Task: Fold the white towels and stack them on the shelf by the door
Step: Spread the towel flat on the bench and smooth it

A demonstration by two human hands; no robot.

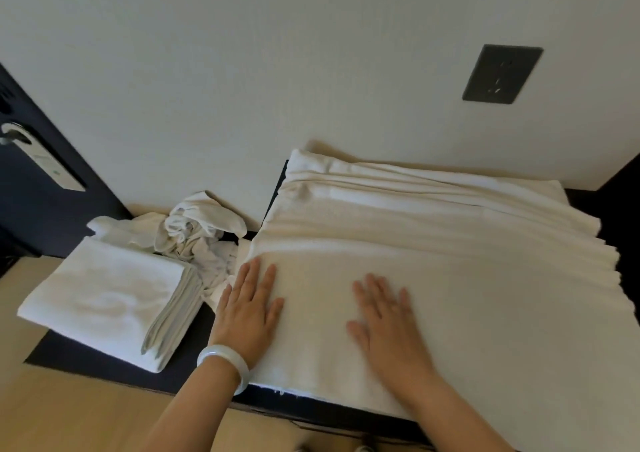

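Left grip [247, 307] beside crumpled towels [197, 229]

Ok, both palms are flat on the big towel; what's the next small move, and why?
Likely slide the left hand and right hand forward toward the wall: the spread towel is smooth under the palms but creased along its far edge, so flatten that before folding.

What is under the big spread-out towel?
A dark shelf top shows past the near and left edges of the spread towel. Anything else beneath is hidden by the cloth.
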